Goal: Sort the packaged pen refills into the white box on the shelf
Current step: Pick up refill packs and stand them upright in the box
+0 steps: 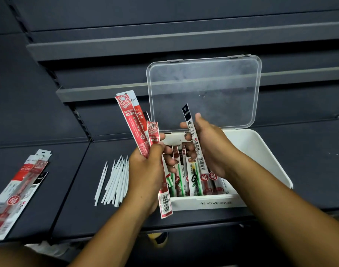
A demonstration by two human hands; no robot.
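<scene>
Held refills, left: a fan of red packets (135, 122) stands nearly upright at the left edge of the box, its lower ends hanging past the front wall.
Left hand (145, 170): fingers and thumb curled tight round the middle of the red packets.
Held refill, right: a single black-topped packet (191, 130) tilts over the box interior, its top toward the lid and its lower end among the packets below.
Right hand (211, 145): thumb and fingers pinch the black-topped packet near its upper half.
Stored refills: boxed packets (193, 180) lie side by side, lengthwise, in the left part of the box.
White box (257, 149): sits open on the dark shelf (78, 189).
Clear lid (203, 93): hinged at the far wall, raised upright.
Loose white refills (116, 180): an unwrapped heap on the shelf, just left of the left hand.
Spare packets (20, 189): an overlapping stack at the far left, well apart from the box.
</scene>
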